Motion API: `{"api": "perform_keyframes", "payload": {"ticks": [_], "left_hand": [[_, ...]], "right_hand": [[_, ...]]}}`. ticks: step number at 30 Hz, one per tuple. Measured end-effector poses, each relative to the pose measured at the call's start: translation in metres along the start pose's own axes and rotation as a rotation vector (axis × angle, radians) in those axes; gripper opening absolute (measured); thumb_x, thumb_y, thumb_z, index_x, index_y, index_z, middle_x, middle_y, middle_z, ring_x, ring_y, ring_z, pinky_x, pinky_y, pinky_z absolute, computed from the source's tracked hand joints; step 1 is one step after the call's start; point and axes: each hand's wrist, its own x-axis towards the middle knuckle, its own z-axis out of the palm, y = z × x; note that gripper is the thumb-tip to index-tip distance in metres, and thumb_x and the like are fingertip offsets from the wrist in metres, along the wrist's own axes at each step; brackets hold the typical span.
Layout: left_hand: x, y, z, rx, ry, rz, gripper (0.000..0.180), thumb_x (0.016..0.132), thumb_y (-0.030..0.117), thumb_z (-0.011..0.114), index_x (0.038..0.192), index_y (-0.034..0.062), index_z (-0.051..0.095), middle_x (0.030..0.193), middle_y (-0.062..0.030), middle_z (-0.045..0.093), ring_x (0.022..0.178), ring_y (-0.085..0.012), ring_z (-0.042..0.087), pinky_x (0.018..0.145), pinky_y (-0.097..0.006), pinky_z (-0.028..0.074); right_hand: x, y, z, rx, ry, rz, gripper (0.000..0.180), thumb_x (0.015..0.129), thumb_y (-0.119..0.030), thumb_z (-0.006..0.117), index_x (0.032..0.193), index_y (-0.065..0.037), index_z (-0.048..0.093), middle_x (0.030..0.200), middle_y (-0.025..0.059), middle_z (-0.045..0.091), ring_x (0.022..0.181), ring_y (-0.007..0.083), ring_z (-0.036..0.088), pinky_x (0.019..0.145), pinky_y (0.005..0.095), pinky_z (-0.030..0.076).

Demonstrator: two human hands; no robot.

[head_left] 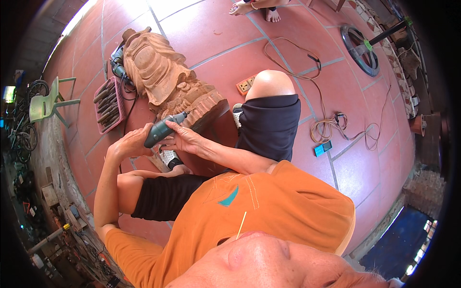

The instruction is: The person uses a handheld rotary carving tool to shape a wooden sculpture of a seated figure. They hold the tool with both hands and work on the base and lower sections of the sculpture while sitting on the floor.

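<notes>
A green and dark-grey handheld rotary tool (164, 130) slants between my hands, its nose toward the base of a carved wooden statue (156, 72). My left hand (131, 142) closes on the rear of the tool's body. From the other side my right hand (185, 138) holds it, thumb along the front part and fingers partly hidden beneath. The statue lies on its back on the floor, its carved base nearest me. Whether the tool's thin tip touches the wood, I cannot tell.
Left of the statue are a pink basket (120, 117) of chisel-like tools and another power tool (118, 65). An orange power strip (246, 85) sits by my right knee. Rightward lie a coiled cord (319, 129), a blue phone (322, 149) and a wheel-shaped base (359, 50). A green chair (44, 105) stands left.
</notes>
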Motion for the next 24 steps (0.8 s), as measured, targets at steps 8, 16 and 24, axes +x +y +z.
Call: {"api": "perform_keyframes", "payload": {"ticks": [8, 16, 24], "left_hand": [[0.002, -0.004, 0.004, 0.001, 0.028, 0.039, 0.085, 0.066, 0.019, 0.084, 0.137, 0.0069, 0.039, 0.109, -0.025, 0.066, 0.106, -0.0414, 0.064, 0.092, -0.047, 0.05], [0.0, -0.01, 0.014, -0.001, 0.073, 0.073, 0.086, 0.068, 0.017, 0.083, 0.14, 0.0074, 0.037, 0.111, -0.0252, 0.064, 0.11, -0.0416, 0.062, 0.092, -0.047, 0.05], [-0.005, -0.002, 0.015, -0.044, 0.06, 0.029, 0.086, 0.069, 0.014, 0.082, 0.141, 0.0071, 0.037, 0.112, -0.0241, 0.064, 0.109, -0.0403, 0.062, 0.095, -0.046, 0.048]], "right_hand": [[0.011, 0.005, -0.012, 0.098, -0.011, -0.01, 0.057, 0.091, -0.035, 0.077, 0.129, -0.017, 0.038, 0.123, 0.0173, 0.064, 0.1, 0.0434, 0.07, 0.081, 0.0608, 0.059], [0.006, 0.006, -0.009, 0.014, 0.018, -0.007, 0.047, 0.094, -0.041, 0.072, 0.13, -0.013, 0.057, 0.122, 0.012, 0.069, 0.106, 0.0379, 0.07, 0.094, 0.0561, 0.056], [-0.002, 0.004, -0.006, 0.015, -0.001, 0.032, 0.049, 0.097, -0.039, 0.069, 0.133, -0.011, 0.055, 0.125, 0.0144, 0.068, 0.116, 0.0375, 0.066, 0.102, 0.0577, 0.05]]}}
